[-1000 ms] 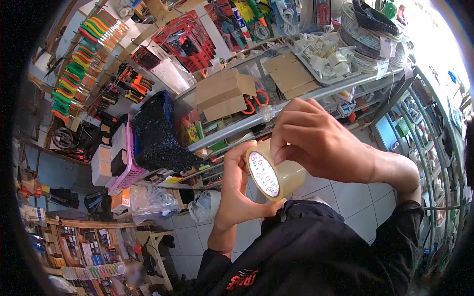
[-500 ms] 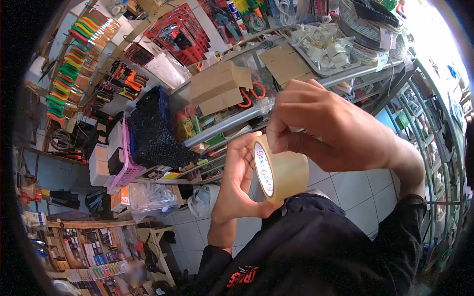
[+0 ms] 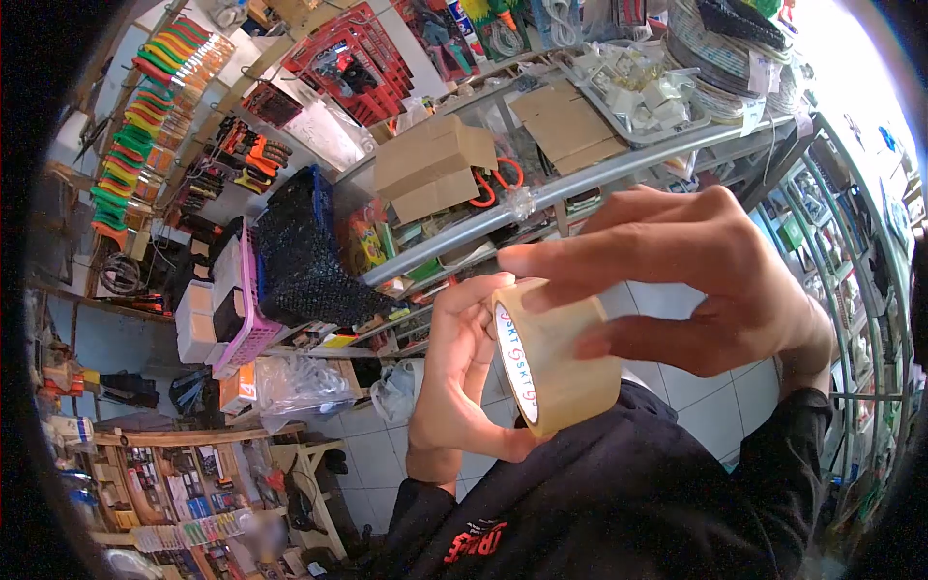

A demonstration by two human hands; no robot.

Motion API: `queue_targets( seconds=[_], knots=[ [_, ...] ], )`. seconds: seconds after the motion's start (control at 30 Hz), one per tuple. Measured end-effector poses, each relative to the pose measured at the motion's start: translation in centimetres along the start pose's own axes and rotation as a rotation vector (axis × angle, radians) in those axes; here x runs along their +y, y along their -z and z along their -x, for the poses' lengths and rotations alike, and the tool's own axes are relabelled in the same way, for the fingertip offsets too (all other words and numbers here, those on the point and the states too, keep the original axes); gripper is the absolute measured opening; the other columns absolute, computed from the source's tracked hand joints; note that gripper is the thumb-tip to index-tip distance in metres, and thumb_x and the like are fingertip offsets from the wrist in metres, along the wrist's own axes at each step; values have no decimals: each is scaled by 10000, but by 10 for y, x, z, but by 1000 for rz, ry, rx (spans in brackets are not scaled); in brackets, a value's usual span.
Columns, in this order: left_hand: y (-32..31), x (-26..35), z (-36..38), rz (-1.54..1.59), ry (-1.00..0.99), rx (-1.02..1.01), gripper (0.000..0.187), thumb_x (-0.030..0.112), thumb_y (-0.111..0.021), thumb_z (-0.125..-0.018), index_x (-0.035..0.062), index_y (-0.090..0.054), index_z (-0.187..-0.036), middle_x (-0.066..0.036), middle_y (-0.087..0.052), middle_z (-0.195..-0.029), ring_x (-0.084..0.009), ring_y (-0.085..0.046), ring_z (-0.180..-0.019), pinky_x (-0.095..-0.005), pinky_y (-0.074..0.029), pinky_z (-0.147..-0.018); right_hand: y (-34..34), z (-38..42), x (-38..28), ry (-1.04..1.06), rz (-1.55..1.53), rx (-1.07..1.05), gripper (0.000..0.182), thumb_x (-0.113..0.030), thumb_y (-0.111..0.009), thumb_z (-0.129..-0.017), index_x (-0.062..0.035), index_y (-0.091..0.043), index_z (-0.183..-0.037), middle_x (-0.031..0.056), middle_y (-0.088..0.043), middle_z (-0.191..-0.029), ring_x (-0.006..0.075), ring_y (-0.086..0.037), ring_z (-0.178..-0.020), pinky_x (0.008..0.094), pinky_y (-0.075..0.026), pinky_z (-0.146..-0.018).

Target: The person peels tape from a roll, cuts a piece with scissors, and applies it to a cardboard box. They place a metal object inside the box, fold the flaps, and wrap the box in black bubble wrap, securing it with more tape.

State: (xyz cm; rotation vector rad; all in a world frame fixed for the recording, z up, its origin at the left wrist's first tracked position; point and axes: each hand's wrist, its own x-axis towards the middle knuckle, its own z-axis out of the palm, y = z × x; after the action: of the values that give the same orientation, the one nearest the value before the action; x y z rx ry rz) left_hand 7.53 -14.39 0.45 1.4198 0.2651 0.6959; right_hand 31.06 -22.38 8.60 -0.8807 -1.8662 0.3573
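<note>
A roll of clear packing tape (image 3: 565, 372), its white inner core printed with "SKT", is tilted in front of my chest. My left hand (image 3: 454, 372) grips it from the left edge, thumb at the bottom and fingers at the top. Over the roll's outer face reaches my right hand (image 3: 710, 280), its fingers spread and somewhat blurred. The index fingertip passes above the top edge, and the thumb overlaps the right part of the tape. Scissors with orange handles (image 3: 485, 188) lie beyond my hands beside an opened cardboard box (image 3: 435, 159).
A glass counter with a metal edge rail (image 3: 435, 246) runs across in front of me. On it sit a flat cardboard piece (image 3: 570, 126) and a tray of white fittings (image 3: 643, 101). To the left stands a pink basket (image 3: 253, 329). Tiled floor (image 3: 739, 358) shows below.
My right hand has gone from a closed pinch at the roll's top edge to spread fingers, moving right. The roll has come slightly down and turned in my left hand.
</note>
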Motion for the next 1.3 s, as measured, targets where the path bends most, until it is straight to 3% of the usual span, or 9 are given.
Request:
queue_targets(
  seconds=[0.13,0.2,0.37,0.6,0.83,1.13,1.3],
  knots=[
    [-6,4,0,28,16,117,1254,182,-995,-349,73,-378,-1435,-123,-529,-1389,-289,-532,-1325,-437,-436,-1128,-1,2,-1,36,17,30,631,-122,-886,-744,89,-662,-1295,143,-788,-873,207,-725,-770,360,-523,-731],
    [-4,2,0,-2,-33,75,1266,169,-992,-337,76,-377,-1439,-128,-529,-1391,-294,-529,-1330,-436,-432,-1126,0,2,-3,16,28,30,614,-121,-876,-769,86,-657,-1303,131,-788,-856,202,-734,-771,357,-523,-727],
    [6,-1,0,3,-47,-20,1284,172,-1026,-437,69,-314,-1500,-155,-475,-1461,-293,-458,-1403,-424,-340,-1192,-2,-1,-6,-52,-11,30,565,-90,-844,-828,85,-624,-1318,110,-788,-868,198,-754,-759,354,-541,-742],
    [10,-4,-4,-78,-64,-28,1278,171,-1010,-452,66,-299,-1510,-163,-464,-1468,-286,-462,-1393,-420,-332,-1190,-14,-2,-5,-68,47,50,265,5,-766,-887,-26,-578,-1071,96,-727,-959,235,-726,-832,366,-551,-794],
    [16,-8,-12,-64,-53,-62,1288,226,-1014,-488,36,-267,-1521,-159,-463,-1434,-271,-460,-1368,-406,-330,-1182,-11,-5,0,-24,161,-26,269,67,-700,-888,-52,-512,-1040,71,-661,-934,273,-675,-878,398,-513,-854],
    [15,-11,-16,-87,-6,-21,1317,258,-1033,-481,43,-261,-1526,-134,-451,-1426,-255,-452,-1371,-395,-331,-1180,-6,-5,3,-242,11,-75,458,-31,-741,-882,6,-553,-1298,85,-646,-926,278,-655,-888,389,-505,-853],
    [15,-15,-22,-155,-38,-54,1274,246,-1016,-502,36,-280,-1520,-129,-453,-1417,-243,-449,-1371,-391,-323,-1182,0,-8,9,-272,88,-123,339,-93,-805,-846,-46,-704,-1166,78,-657,-836,282,-657,-837,393,-512,-808]
  ],
)
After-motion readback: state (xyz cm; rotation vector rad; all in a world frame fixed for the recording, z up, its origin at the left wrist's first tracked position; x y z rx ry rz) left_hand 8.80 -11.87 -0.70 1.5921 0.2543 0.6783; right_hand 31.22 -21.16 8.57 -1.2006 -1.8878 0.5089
